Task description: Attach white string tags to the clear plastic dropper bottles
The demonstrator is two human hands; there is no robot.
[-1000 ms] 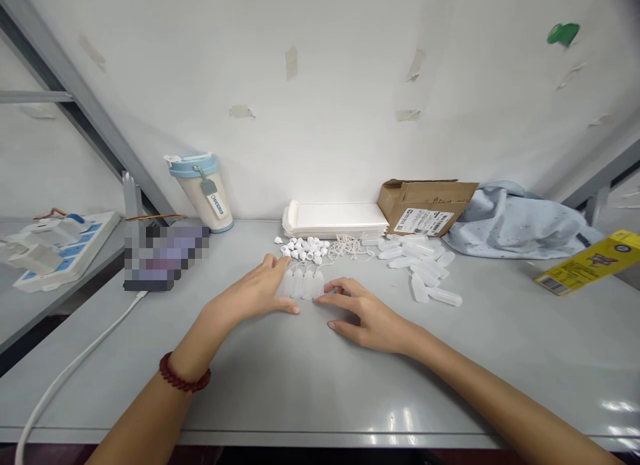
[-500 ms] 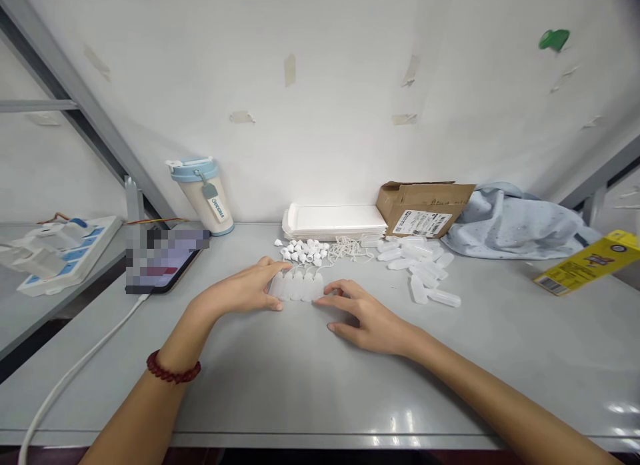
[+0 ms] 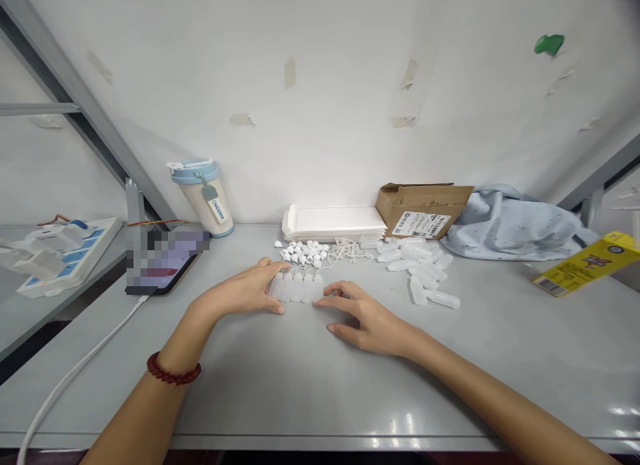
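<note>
Both my grips curving, thumbs parted from fingers: left hand (image 3: pixel 253 286) bracketing left end of translucent sleeve row (image 3: pixel 296 289); row lying between on desk (image 3: pixel 300 378), long axes pointing away from me; right hand (image 3: pixel 359 313) resting by right end, about as near.

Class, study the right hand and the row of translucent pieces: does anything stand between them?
Nothing visible does. The right hand has its fingertips at the right end of the row of translucent pieces. The white caps and tangled cords lie beyond the row, outside that gap.
</note>
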